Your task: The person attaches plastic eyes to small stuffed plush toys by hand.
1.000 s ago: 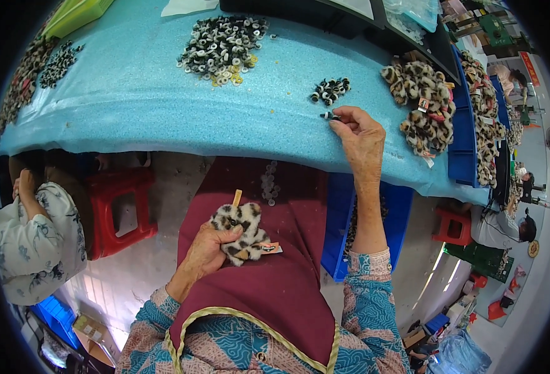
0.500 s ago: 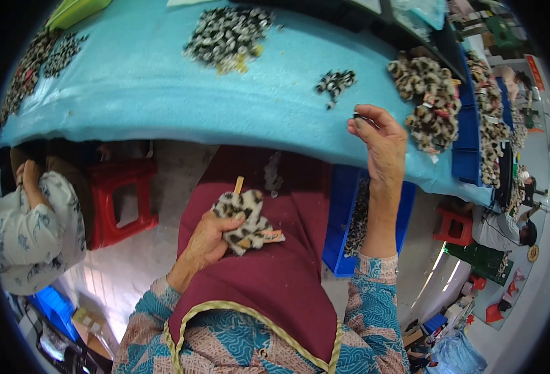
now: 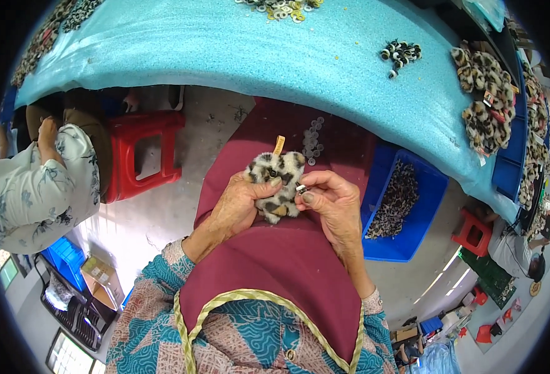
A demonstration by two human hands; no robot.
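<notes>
My left hand (image 3: 242, 201) grips a leopard-spotted plush piece (image 3: 282, 202) above my maroon apron (image 3: 250, 262), thumb pressed on its front. A small orange-tan tag (image 3: 279, 145) sticks up from the top of the plush. My right hand (image 3: 332, 204) pinches a small black and white plastic part (image 3: 301, 189) at the plush piece's right side; whether it touches the fur I cannot tell. Several clear round washers (image 3: 313, 142) lie on the apron beyond the plush.
On the blue-covered table (image 3: 225, 68) are a small heap of black and white parts (image 3: 401, 55) and a pile of spotted plush pieces (image 3: 488, 103). A blue bin (image 3: 434, 187) stands right of my lap. A person (image 3: 50, 181) sits at left near a red stool (image 3: 144, 156).
My right hand has come down from over the table to the plush piece, bringing the small part. My left hand has raised the plush slightly, and the view has shifted.
</notes>
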